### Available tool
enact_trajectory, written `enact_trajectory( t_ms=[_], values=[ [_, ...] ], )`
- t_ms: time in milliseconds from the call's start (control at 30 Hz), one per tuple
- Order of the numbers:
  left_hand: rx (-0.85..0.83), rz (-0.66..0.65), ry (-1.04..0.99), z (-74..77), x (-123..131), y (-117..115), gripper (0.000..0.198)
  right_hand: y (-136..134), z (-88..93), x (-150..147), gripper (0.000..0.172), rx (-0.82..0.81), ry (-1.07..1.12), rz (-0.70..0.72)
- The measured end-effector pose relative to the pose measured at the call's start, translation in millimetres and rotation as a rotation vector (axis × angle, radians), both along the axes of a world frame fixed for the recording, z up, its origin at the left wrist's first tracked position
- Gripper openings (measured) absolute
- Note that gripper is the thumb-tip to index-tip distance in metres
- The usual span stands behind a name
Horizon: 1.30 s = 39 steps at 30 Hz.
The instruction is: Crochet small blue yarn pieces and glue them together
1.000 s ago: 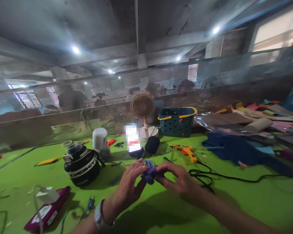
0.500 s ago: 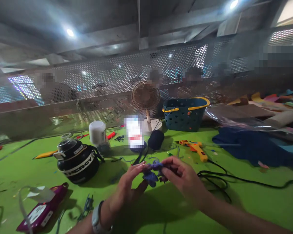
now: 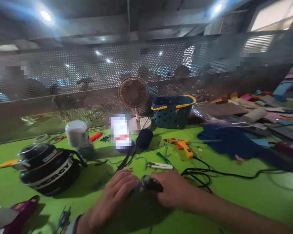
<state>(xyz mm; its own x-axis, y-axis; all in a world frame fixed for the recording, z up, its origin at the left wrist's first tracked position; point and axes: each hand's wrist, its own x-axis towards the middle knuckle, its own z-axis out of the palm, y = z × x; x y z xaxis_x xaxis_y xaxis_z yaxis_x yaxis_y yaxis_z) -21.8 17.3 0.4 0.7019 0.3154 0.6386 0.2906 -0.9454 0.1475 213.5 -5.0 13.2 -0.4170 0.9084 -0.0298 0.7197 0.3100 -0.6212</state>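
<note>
My left hand (image 3: pixel 119 190) is closed, palm down low over the green table, its fingertips on a small blue-purple crocheted yarn piece (image 3: pixel 137 186) that they mostly cover. Close beside it, my right hand (image 3: pixel 172 190) has its fingers curled round a dark thing (image 3: pixel 154 185), too blurred to name. A bluish loop (image 3: pixel 144 179) shows between the two hands. Just beyond the right hand lie white-handled thread snips (image 3: pixel 160 166) and a slim green-handled tool (image 3: pixel 162 157). A dark ball of yarn (image 3: pixel 144 139) sits farther back.
A lit phone (image 3: pixel 121 133), a fan (image 3: pixel 133 92) and a basket (image 3: pixel 172 113) stand at the back. A black jug (image 3: pixel 51 172) and a white tub (image 3: pixel 76 133) are left. An orange glue gun (image 3: pixel 182 147) trails its cord rightward; dark blue cloth (image 3: pixel 217 139) lies beyond.
Both hands have come down from holding the crocheted piece up between them. The right hand now grips a dark thing. White snips show beyond it. The view has turned right.
</note>
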Motion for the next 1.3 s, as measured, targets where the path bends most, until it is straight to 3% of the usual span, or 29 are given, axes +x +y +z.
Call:
enact_trajectory(
  t_ms=[133,300,400,533,600,700,800,867,1000,1167,1300],
  values=[
    [-0.067,0.003,-0.103,-9.3,9.6,4.6,0.026,-3.1,1.3,1.5,0.023,0.18,-0.204,0.066],
    [-0.457,0.257,-0.266,-16.3,21.4,6.4,0.03,0.8,8.6,14.7,0.029,0.283,-0.13,-0.028],
    [-0.592,0.297,-0.218,-5.3,20.9,4.9,0.02,7.7,14.8,29.0,0.019,0.213,-0.046,-0.113],
    [-0.967,0.399,0.008,9.7,12.2,9.1,0.02,16.4,18.8,44.9,0.025,0.131,-0.041,-0.126],
    [-1.056,0.383,0.083,11.3,6.4,13.0,0.017,19.7,20.6,50.8,0.025,0.128,-0.041,-0.135],
    [-0.816,0.429,0.171,6.3,-0.2,17.6,0.017,26.9,24.0,61.6,0.023,0.158,-0.073,-0.172],
    [-0.51,0.425,0.227,-2.3,-1.9,19.7,0.031,39.4,25.7,78.4,0.023,0.221,-0.2,-0.277],
    [-0.419,0.427,0.26,-7.1,-1.7,20.6,0.04,48.6,25.2,91.6,0.022,0.217,-0.307,-0.351],
    [-0.455,0.419,0.204,-10.4,-3.5,22.9,0.042,60.2,22.5,112.4,0.026,0.187,-0.407,-0.451],
    [-0.504,0.428,0.152,-6.4,-6.7,21.3,0.023,61.2,19.4,119.4,0.028,0.159,-0.481,-0.53],
    [-0.491,0.478,0.118,-6.8,-7.0,17.3,0.027,63.2,14.9,121.8,0.033,0.125,-0.535,-0.6]
  ],
)
